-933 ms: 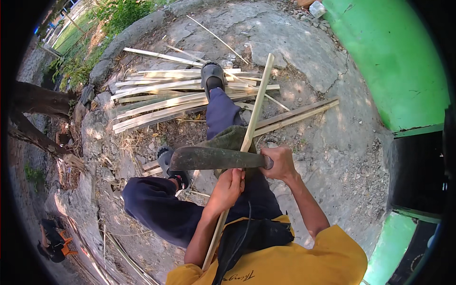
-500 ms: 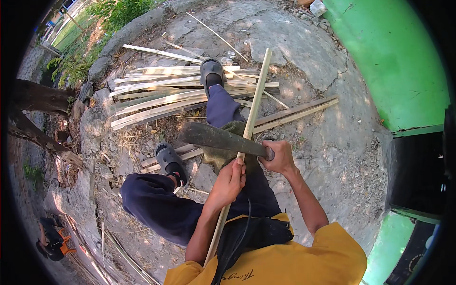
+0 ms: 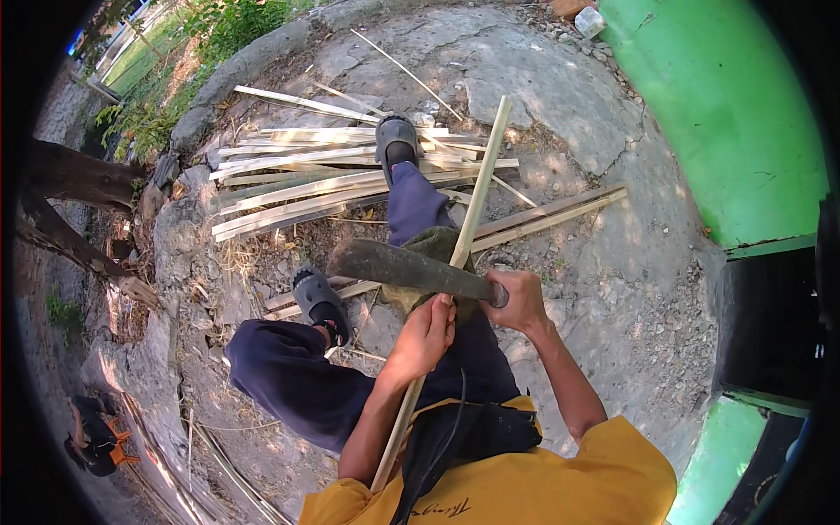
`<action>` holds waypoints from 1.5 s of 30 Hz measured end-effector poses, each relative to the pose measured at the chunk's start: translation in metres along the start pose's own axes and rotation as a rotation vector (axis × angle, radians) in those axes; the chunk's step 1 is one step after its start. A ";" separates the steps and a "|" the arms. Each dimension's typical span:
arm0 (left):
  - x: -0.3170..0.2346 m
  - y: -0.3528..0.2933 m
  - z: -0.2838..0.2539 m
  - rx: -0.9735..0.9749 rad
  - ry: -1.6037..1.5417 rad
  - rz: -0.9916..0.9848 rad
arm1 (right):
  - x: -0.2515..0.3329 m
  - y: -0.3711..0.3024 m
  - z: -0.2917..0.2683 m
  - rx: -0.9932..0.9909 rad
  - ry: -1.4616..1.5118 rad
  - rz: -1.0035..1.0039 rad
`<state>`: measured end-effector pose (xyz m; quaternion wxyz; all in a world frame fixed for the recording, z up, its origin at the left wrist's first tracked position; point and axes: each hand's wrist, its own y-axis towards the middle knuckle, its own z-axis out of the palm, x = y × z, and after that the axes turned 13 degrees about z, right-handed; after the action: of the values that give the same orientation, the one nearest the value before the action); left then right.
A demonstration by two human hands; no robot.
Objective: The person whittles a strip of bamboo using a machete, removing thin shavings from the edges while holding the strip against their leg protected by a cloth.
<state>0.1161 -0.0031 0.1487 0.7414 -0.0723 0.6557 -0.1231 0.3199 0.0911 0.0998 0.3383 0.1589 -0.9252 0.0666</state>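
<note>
A long pale strip, bamboo by its look (image 3: 484, 184), slants from my waist up past my knee. My left hand (image 3: 424, 339) is closed round it just below the blade. In my right hand (image 3: 518, 299) is the handle of a machete (image 3: 398, 265), whose broad dark blade points left and crosses over the strip, seemingly touching it. An olive-green cloth (image 3: 435, 238) lies over my leg under the blade. The strip's lower end runs beneath my left forearm toward my body.
Beyond my outstretched foot lies a pile of split strips (image 3: 302, 188). Two longer pieces (image 3: 551, 214) lie on the ground to the right. A tree trunk (image 3: 83, 175) stands left, a green wall (image 3: 717, 114) right. Another person (image 3: 87, 435) is at the far lower left.
The strip and machete sit almost where they were, with the blade slightly lower against the strip. The whole view has shifted a little; both hands keep their hold.
</note>
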 end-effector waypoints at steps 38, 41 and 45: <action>0.015 0.002 0.005 -0.071 0.116 0.202 | 0.009 0.011 -0.006 0.023 -0.053 -0.051; 0.002 0.002 0.005 -0.072 0.160 0.129 | 0.005 0.019 -0.011 0.027 -0.119 -0.029; 0.000 0.004 0.003 -0.093 0.137 0.079 | 0.010 0.016 -0.004 0.003 -0.028 0.008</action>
<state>0.1198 0.0005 0.1481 0.6948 -0.0721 0.7124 -0.0681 0.3102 0.1046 0.1089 0.3247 0.1568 -0.9303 0.0669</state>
